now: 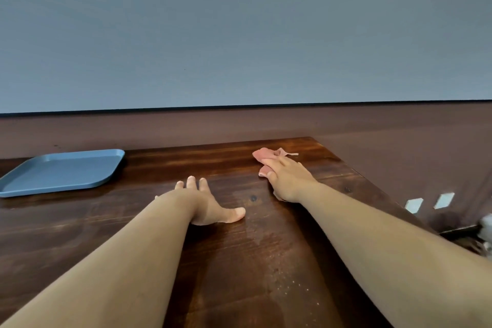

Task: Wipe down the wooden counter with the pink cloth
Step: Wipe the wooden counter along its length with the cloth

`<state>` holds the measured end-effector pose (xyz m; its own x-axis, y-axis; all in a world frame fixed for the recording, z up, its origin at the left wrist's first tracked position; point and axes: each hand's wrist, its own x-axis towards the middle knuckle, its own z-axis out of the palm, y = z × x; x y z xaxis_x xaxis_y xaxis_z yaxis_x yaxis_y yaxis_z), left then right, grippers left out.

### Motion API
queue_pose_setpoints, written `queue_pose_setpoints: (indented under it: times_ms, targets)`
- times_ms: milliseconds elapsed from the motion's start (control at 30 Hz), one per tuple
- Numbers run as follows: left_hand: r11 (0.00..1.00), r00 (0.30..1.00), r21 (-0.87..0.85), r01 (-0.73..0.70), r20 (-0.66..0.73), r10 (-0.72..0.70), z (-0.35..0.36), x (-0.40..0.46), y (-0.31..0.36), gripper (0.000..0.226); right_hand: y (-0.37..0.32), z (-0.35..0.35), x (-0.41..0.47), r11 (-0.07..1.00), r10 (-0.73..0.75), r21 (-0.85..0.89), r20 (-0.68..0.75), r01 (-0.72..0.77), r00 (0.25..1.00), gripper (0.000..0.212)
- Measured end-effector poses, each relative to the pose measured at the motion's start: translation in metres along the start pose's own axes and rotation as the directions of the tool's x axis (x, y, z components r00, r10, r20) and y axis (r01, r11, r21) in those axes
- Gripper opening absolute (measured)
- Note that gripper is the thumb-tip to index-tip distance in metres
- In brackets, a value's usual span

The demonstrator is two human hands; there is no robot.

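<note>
The dark wooden counter (202, 247) fills the lower half of the view. A crumpled pink cloth (263, 155) lies near its far right corner. My right hand (288, 178) presses down on the cloth, fingers spread over it, most of the cloth hidden beneath the palm. My left hand (205, 202) rests flat on the counter near the middle, fingers apart, holding nothing. A faint damp sheen shows on the wood between and below the two hands.
A blue tray (26, 185) sits at the counter's far left. The counter's right edge runs diagonally past my right forearm, with a dark floor and pale objects (486, 231) beyond. A grey-blue wall (239, 34) rises behind the counter.
</note>
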<state>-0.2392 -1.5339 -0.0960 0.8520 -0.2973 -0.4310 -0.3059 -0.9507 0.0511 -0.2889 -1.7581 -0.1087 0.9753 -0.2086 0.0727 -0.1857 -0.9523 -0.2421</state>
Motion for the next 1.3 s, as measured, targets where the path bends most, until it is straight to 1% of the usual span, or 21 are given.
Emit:
queue_pose_setpoints:
  times_ms: [33,67,133,200,267,367,400,433,500,567,633,733,767,867,933,1000,1100,1133,1167,1233,1300]
  targets:
    - [1.000,1.000,-0.006,0.003,-0.001,-0.003,0.000,0.000,0.000,0.169,-0.008,0.002,0.000,1.000,0.005,-0.014,0.005,-0.005,1.000,0.054]
    - [1.000,1.000,-0.007,0.003,0.000,-0.003,0.000,-0.001,0.000,0.168,-0.014,0.006,-0.003,0.999,-0.048,-0.022,0.024,0.048,0.999,0.054]
    - [1.000,1.000,0.000,-0.005,0.002,0.005,0.000,0.000,-0.001,0.164,-0.016,0.013,-0.013,0.972,-0.234,0.021,0.048,0.234,0.971,0.054]
    - [1.000,1.000,-0.001,-0.005,-0.006,0.005,0.001,0.003,-0.001,0.160,-0.010,0.007,-0.020,0.939,-0.340,0.071,0.059,0.336,0.939,0.052]
    - [1.000,1.000,-0.006,-0.001,-0.006,0.001,0.000,0.001,-0.001,0.158,-0.008,0.000,-0.011,0.951,-0.305,0.072,0.069,0.300,0.950,0.051]
    - [1.000,1.000,-0.011,0.002,-0.007,-0.002,0.001,-0.002,0.000,0.155,-0.025,0.005,0.000,0.994,-0.106,0.017,0.007,0.106,0.994,0.055]
    - [1.000,1.000,-0.014,0.003,-0.010,-0.003,0.001,-0.004,0.000,0.151,-0.032,0.008,0.000,0.995,-0.096,0.007,0.011,0.096,0.995,0.056]
    - [1.000,1.000,-0.012,0.002,-0.011,-0.002,0.000,-0.005,0.000,0.148,-0.037,0.011,-0.003,0.991,-0.134,0.010,0.028,0.134,0.991,0.056]
    - [1.000,1.000,-0.003,-0.006,-0.013,0.005,-0.001,-0.005,-0.001,0.146,-0.038,0.015,-0.012,0.961,-0.276,0.048,0.060,0.273,0.959,0.054]
    - [1.000,1.000,-0.005,-0.013,-0.011,0.013,0.000,-0.003,0.000,0.148,-0.031,0.009,-0.017,0.936,-0.346,0.088,0.068,0.340,0.936,0.053]
    - [1.000,1.000,-0.014,-0.008,-0.004,0.008,-0.001,-0.004,-0.001,0.149,-0.032,0.004,-0.009,0.952,-0.303,0.070,0.077,0.298,0.950,0.055]
    - [1.000,1.000,-0.017,-0.014,-0.013,0.014,0.001,-0.004,-0.001,0.149,-0.052,0.008,-0.004,0.994,-0.111,-0.011,0.043,0.111,0.993,0.075]
    - [1.000,1.000,-0.017,-0.018,-0.021,0.017,0.001,-0.004,-0.001,0.149,-0.057,0.010,-0.005,0.994,-0.107,0.001,0.043,0.107,0.993,0.074]
    - [0.999,0.999,-0.005,-0.032,-0.032,0.032,0.002,-0.002,-0.002,0.152,-0.056,0.016,-0.019,0.950,-0.307,0.080,0.069,0.301,0.949,0.054]
    - [0.999,0.999,-0.009,-0.033,-0.034,0.033,0.003,0.000,-0.002,0.154,-0.046,0.010,-0.024,0.916,-0.394,0.110,0.074,0.385,0.916,0.051]
    - [0.999,1.000,-0.026,-0.025,-0.019,0.025,0.001,0.000,-0.002,0.156,-0.045,0.006,-0.016,0.921,-0.383,0.101,0.074,0.375,0.921,0.055]
    - [0.999,0.999,-0.032,-0.021,-0.029,0.020,0.002,0.000,0.000,0.149,-0.060,0.009,-0.005,0.985,-0.164,0.052,0.036,0.163,0.986,0.062]
    - [0.999,0.999,-0.031,-0.022,-0.033,0.021,0.002,-0.001,0.000,0.148,-0.064,0.011,-0.005,0.988,-0.149,0.048,0.043,0.147,0.988,0.062]
    - [0.999,0.999,-0.029,-0.025,-0.031,0.024,0.002,-0.002,0.000,0.149,-0.065,0.014,-0.008,0.981,-0.188,0.052,0.057,0.185,0.981,0.061]
    - [0.999,0.999,-0.022,-0.038,-0.023,0.038,0.002,-0.001,-0.001,0.156,-0.058,0.015,-0.015,0.942,-0.329,0.092,0.078,0.322,0.941,0.057]
    - [0.999,0.999,-0.027,-0.040,-0.020,0.040,0.002,0.000,-0.003,0.156,-0.050,0.011,-0.018,0.913,-0.401,0.122,0.092,0.389,0.911,0.054]
